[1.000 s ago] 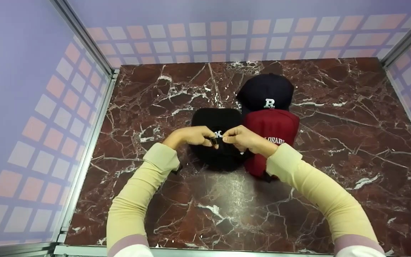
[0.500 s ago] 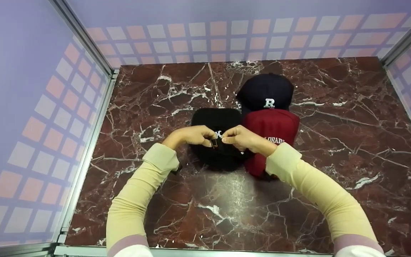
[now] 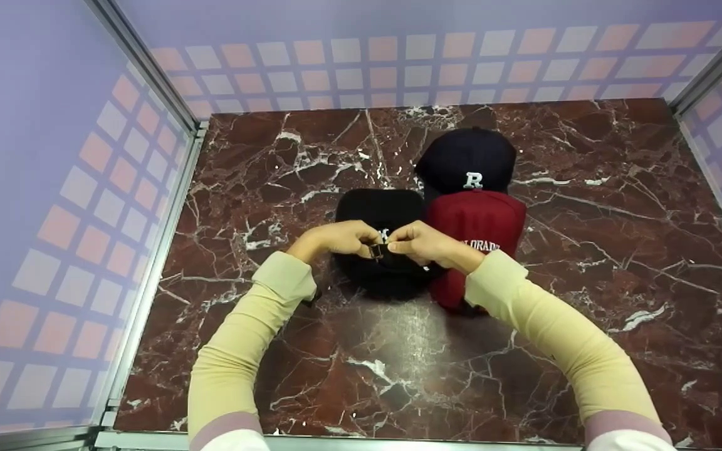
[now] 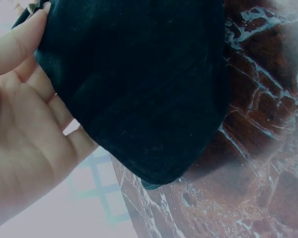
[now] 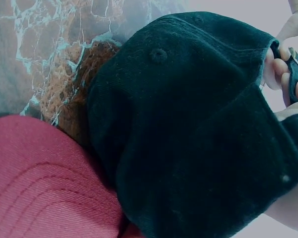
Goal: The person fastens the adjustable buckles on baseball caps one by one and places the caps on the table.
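Note:
In the head view a black cap (image 3: 381,207) stands at mid table, its adjuster strap between my two hands. My left hand (image 3: 339,238) pinches the strap at a small metal buckle (image 3: 376,251). From the other side, my right hand (image 3: 427,243) pinches the strap's other end, fingertips right by the buckle. The right wrist view shows the strap (image 5: 295,82) with the buckle among the fingers, at the cap's rear opening. In the left wrist view the cap's dark fabric (image 4: 139,89) fills the middle, beside my left palm and curled fingers.
A red cap (image 3: 477,219) with white lettering lies against the black cap's right side, partly behind my right wrist. Behind it sits a navy cap (image 3: 467,156) with a white R. All lie on a red-brown marble tabletop (image 3: 605,250) between patterned panels.
My right fingertips have shifted slightly left, closer to the buckle. The buckle has tilted a little in my left fingers. The caps stay where they were.

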### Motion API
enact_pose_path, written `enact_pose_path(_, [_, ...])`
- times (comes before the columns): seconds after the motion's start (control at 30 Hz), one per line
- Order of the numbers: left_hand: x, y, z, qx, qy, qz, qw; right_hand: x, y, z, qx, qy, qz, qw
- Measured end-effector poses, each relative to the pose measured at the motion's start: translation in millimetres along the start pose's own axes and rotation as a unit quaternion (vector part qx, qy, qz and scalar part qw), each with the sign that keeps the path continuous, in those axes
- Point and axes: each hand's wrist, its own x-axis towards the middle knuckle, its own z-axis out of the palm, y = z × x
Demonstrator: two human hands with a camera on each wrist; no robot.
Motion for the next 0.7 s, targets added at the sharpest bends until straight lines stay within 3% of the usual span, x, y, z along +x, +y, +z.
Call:
enact_pose_path(0.37, [1.3, -1.2, 0.8, 0.007, 0.003, 0.003, 1.0, -1.1, 2.4, -1.9, 0.031, -0.017, 0.008, 0.9993])
enact_pose_path(0.7, [-6.1, -5.5, -2.1, -0.063, -0.005, -0.016, 0.9979, -1.7, 1.9, -4.2, 0.042, -0.032, 0.014, 0.9985])
